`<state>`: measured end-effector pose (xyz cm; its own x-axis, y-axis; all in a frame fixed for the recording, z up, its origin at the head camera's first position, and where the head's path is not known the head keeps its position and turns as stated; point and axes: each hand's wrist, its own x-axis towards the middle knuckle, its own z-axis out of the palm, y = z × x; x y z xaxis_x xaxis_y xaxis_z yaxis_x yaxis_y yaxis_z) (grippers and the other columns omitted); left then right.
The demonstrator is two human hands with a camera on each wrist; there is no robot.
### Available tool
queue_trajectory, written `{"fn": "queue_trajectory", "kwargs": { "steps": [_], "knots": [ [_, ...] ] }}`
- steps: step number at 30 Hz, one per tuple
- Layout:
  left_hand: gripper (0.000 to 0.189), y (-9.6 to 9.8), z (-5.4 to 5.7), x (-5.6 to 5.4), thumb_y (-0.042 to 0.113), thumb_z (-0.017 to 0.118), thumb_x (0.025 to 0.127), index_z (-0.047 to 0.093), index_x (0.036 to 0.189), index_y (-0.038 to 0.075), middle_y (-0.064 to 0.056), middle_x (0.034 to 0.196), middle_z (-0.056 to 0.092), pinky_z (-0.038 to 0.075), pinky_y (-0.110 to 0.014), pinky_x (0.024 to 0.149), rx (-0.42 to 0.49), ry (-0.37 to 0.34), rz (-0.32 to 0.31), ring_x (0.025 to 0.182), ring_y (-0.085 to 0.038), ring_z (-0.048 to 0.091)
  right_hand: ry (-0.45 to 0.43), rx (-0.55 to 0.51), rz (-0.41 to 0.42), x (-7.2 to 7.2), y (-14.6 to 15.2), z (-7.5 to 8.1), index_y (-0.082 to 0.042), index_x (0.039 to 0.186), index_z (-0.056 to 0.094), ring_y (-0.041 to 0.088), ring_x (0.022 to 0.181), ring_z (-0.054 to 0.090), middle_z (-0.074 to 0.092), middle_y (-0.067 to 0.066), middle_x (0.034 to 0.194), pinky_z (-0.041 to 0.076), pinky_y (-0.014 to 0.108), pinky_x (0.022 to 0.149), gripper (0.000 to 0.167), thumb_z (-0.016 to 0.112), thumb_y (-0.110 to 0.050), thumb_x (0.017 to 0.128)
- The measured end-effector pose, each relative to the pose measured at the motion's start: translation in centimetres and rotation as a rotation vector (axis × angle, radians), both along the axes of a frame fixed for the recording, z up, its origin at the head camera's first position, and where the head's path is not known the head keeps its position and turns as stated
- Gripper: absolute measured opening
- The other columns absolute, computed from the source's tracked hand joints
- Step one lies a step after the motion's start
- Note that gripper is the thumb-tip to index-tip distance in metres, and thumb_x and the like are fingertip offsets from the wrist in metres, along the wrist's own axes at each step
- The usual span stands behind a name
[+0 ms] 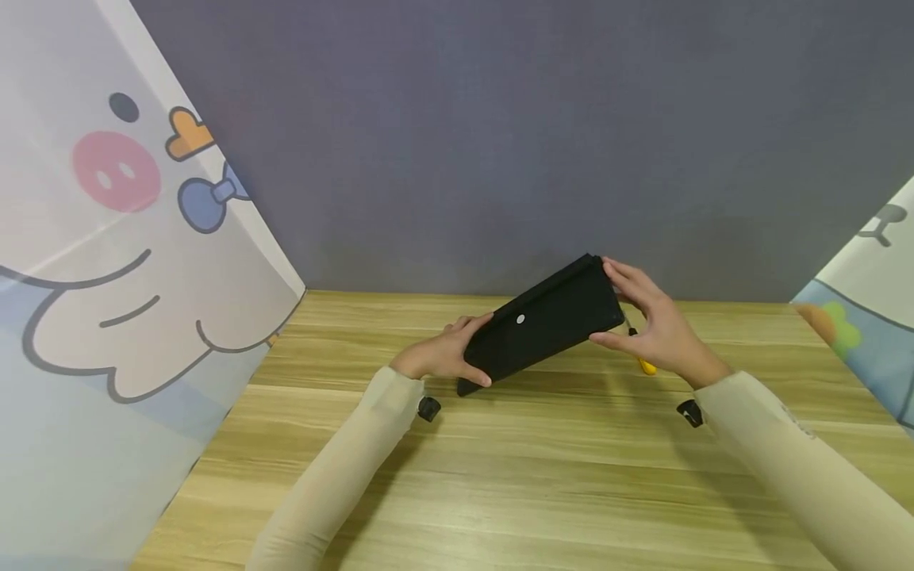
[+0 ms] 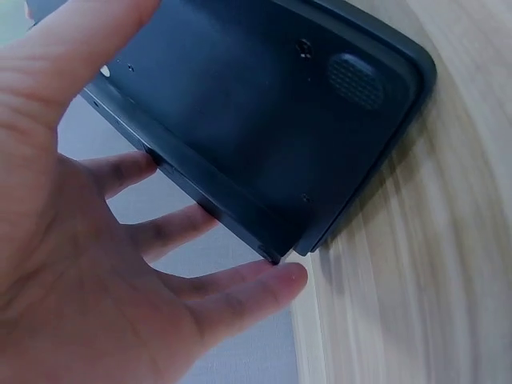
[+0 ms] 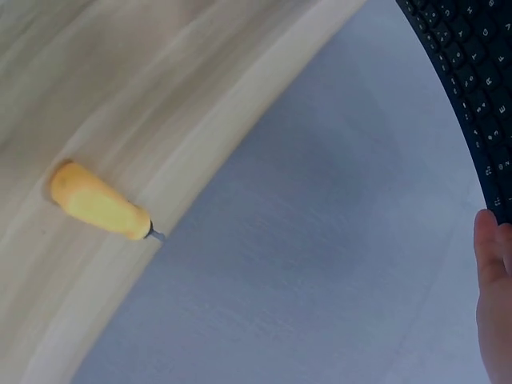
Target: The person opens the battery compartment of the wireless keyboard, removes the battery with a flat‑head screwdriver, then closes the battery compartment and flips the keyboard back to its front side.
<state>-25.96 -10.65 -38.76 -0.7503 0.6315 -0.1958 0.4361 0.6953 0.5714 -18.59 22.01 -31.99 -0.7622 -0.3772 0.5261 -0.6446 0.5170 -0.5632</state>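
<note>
A black keyboard (image 1: 550, 329) is held tilted above the wooden table, its right end raised and its underside facing the head camera. My left hand (image 1: 448, 351) grips the lower left end, thumb on the near side and fingers along the far edge. In the left wrist view, the dark underside (image 2: 232, 120) shows small screw holes and an oval textured foot. At the raised end, my right hand (image 1: 660, 325) holds the keyboard's corners between thumb and fingers. The right wrist view catches lettered keys (image 3: 480, 80) on the face turned away, with part of the right hand (image 3: 496, 296) below.
A screwdriver with a yellow handle (image 1: 647, 366) lies on the table (image 1: 535, 492) beneath the right hand, partly hidden by it. Behind the table's back edge stands a grey panel (image 1: 500, 143). Cartoon-printed sheets (image 1: 93, 262) line both sides.
</note>
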Motion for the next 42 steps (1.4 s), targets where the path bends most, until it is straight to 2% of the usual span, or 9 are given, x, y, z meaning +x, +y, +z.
{"fn": "queue_trajectory", "kwargs": {
  "steps": [10,15,17,19,22,24,34,42],
  "knots": [
    [0.111,-0.4,0.0,-0.2,0.051,0.078,0.072,0.003,0.152,0.035,-0.003,0.155,0.008,0.033,-0.052,0.099,-0.025,0.009,0.017,0.139,-0.036,0.011,-0.043,0.017,-0.016,-0.1,0.0,-0.9,0.006,0.146,0.026,0.036,0.132,0.030,0.024,0.021,0.149,0.028,0.009,0.097,0.092,0.081,0.001,0.072],
    [0.110,-0.5,-0.2,-0.4,0.051,0.077,0.073,0.003,0.153,0.033,-0.002,0.155,0.010,0.034,-0.053,0.098,-0.042,0.034,0.014,0.138,-0.037,0.011,-0.120,0.039,-0.046,-1.7,1.1,-2.9,-0.005,0.150,0.022,0.034,0.135,0.027,0.020,0.013,0.153,0.024,0.008,0.099,0.098,0.083,-0.009,0.073],
    [0.110,-0.5,-0.3,-0.5,0.051,0.077,0.073,0.004,0.153,0.032,-0.002,0.154,0.010,0.034,-0.053,0.098,-0.047,0.046,0.013,0.138,-0.037,0.012,-0.145,0.055,-0.065,-2.3,1.6,-3.8,-0.011,0.151,0.021,0.031,0.135,0.028,0.019,0.008,0.154,0.027,0.015,0.102,0.100,0.084,-0.015,0.073],
    [0.110,-0.6,-0.4,-0.5,0.051,0.077,0.073,0.005,0.153,0.032,-0.002,0.154,0.011,0.035,-0.053,0.097,-0.048,0.050,0.014,0.137,-0.036,0.012,-0.173,0.070,-0.076,-2.5,1.9,-4.1,-0.015,0.152,0.019,0.031,0.135,0.028,0.017,0.006,0.154,0.029,0.026,0.104,0.101,0.083,-0.022,0.074],
    [0.109,-0.6,-0.6,-0.7,0.050,0.078,0.073,0.006,0.153,0.032,-0.001,0.154,0.010,0.035,-0.052,0.097,-0.043,0.049,0.015,0.136,-0.034,0.014,-0.219,0.089,-0.090,-2.4,2.0,-4.5,-0.017,0.152,0.018,0.033,0.135,0.029,0.016,0.004,0.155,0.030,0.044,0.103,0.101,0.082,-0.029,0.075],
    [0.109,-0.7,-0.7,-0.7,0.049,0.078,0.073,0.007,0.153,0.031,-0.002,0.155,0.010,0.036,-0.051,0.097,-0.045,0.047,0.020,0.136,-0.033,0.014,-0.243,0.096,-0.086,-2.4,2.1,-4.7,-0.016,0.152,0.017,0.034,0.135,0.028,0.015,0.005,0.155,0.029,0.049,0.103,0.102,0.082,-0.031,0.075],
    [0.106,-0.7,-0.6,-0.6,0.048,0.077,0.074,0.007,0.153,0.031,-0.003,0.156,0.006,0.038,-0.049,0.096,-0.102,0.050,0.032,0.136,-0.029,0.013,-0.259,0.185,-0.074,-2.3,2.4,-5.9,-0.007,0.151,0.018,0.042,0.132,0.030,0.014,0.013,0.156,0.031,0.058,0.098,0.102,0.079,-0.040,0.076],
    [0.106,-0.8,-0.6,-0.6,0.045,0.078,0.075,0.009,0.153,0.029,-0.003,0.157,0.005,0.040,-0.048,0.093,-0.121,0.045,0.037,0.137,-0.030,0.012,-0.301,0.173,-0.062,-2.3,2.0,-6.7,-0.006,0.152,0.016,0.043,0.131,0.031,0.015,0.021,0.153,0.033,0.053,0.100,0.107,0.080,-0.043,0.074]
  ]
}}
